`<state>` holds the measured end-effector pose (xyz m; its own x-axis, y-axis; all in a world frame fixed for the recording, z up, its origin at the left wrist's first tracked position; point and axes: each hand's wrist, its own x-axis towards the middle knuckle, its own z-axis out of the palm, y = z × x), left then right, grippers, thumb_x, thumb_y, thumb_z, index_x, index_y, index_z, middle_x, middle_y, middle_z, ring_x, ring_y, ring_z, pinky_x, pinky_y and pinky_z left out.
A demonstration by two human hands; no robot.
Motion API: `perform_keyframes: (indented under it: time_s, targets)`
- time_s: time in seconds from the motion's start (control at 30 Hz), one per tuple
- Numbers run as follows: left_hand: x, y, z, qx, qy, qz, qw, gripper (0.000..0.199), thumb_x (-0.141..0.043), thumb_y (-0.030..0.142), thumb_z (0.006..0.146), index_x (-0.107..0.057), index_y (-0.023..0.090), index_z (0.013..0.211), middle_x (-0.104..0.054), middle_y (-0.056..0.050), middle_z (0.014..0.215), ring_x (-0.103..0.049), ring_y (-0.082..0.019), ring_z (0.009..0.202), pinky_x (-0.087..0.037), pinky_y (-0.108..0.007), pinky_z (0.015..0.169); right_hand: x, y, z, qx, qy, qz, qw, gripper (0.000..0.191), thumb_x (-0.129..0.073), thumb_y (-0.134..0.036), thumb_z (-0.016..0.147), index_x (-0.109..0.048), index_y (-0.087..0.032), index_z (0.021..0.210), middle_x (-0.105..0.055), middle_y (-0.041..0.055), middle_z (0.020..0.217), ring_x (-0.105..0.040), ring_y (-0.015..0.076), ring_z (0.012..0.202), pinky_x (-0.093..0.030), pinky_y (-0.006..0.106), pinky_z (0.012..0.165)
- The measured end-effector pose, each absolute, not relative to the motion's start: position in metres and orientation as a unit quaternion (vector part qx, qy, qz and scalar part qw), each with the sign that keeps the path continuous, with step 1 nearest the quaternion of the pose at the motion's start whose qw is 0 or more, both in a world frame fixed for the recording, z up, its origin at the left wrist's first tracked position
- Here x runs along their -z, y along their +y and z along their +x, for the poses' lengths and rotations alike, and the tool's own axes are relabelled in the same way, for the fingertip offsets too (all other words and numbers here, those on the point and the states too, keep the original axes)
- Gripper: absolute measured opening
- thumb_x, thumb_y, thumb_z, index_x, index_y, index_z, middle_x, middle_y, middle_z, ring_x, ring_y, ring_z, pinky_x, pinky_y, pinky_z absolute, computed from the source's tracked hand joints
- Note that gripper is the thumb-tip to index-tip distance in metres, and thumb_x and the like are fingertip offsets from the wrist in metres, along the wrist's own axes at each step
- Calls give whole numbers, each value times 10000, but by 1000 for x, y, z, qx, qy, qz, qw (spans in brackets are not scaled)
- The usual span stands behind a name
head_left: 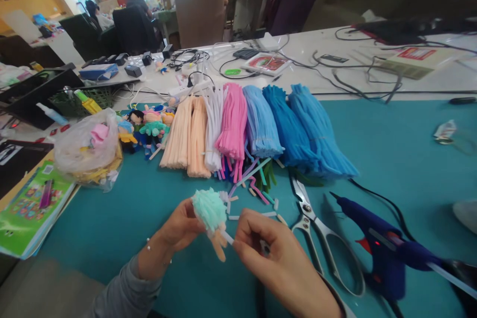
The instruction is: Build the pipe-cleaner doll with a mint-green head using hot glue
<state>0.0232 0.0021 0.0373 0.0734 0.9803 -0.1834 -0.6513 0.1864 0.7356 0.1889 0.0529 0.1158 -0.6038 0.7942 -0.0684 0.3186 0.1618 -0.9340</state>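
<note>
A small fuzzy pipe-cleaner doll (209, 211) with mint-green hair and peach limbs is held up over the green mat. My left hand (182, 226) grips it from the left side, fingers closed around its head. At its right side, my right hand (264, 248) pinches the end of a short pale pipe-cleaner piece (227, 237) that touches the doll's body. Whether this piece is fixed to the doll I cannot tell. Several cut pipe-cleaner scraps (257, 191) lie just beyond my hands. To the right of my right hand are large scissors (309, 213), blades partly apart.
A blue glue gun (383, 243) with a cable lies at right. Bundles of pipe cleaners in peach, white, pink (233, 121) and blue (320, 129) line the mat's back. Finished dolls (151, 124), a plastic bag (87, 144) and a green booklet (33, 208) are at left. People sit in the background.
</note>
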Motion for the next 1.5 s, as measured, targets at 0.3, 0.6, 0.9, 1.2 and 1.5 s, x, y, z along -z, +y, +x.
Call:
perform_keyframes:
  time_s: [0.3, 0.6, 0.9, 1.2, 1.5]
  targets:
    - [-41, 5, 25, -588, 345, 229, 694, 392, -857, 324, 457, -688, 137, 757, -674, -31, 677, -605, -147, 598, -469, -254, 585, -117, 54, 187, -536, -723, -384, 207, 151, -449, -194, 627, -394, -225, 490, -376, -59, 471, -360, 101, 465, -282, 226, 435]
    - [-40, 6, 25, -582, 343, 219, 704, 415, -874, 321, 423, -703, 127, 748, -690, -36, 659, -619, -140, 589, -482, -238, 574, -114, 56, 186, -541, -728, -370, 201, 140, -428, -191, 630, -411, -224, 495, -393, -52, 491, -361, 103, 475, -286, 230, 441]
    - [-36, 6, 23, -574, 345, 222, 709, 431, -876, 321, 421, -690, 123, 756, -678, -31, 666, -611, -147, 593, -478, -257, 587, -113, 55, 187, -537, -735, -361, 203, 138, -425, -169, 621, -403, -223, 496, -390, -55, 490, -359, 102, 475, -288, 229, 442]
    - [-36, 6, 24, -578, 341, 223, 707, 427, -877, 306, 418, -693, 132, 762, -675, -25, 662, -607, -139, 593, -472, -245, 582, -110, 57, 183, -547, -727, -364, 199, 123, -436, -182, 601, -417, -223, 487, -401, -55, 483, -365, 104, 468, -286, 231, 441]
    - [-35, 6, 24, -584, 336, 223, 704, 385, -872, 279, 428, -701, 128, 738, -677, -30, 655, -608, -138, 589, -483, -249, 586, -114, 55, 184, -553, -721, -372, 191, 136, -438, -151, 594, -420, -219, 478, -399, -59, 478, -369, 100, 476, -292, 225, 453]
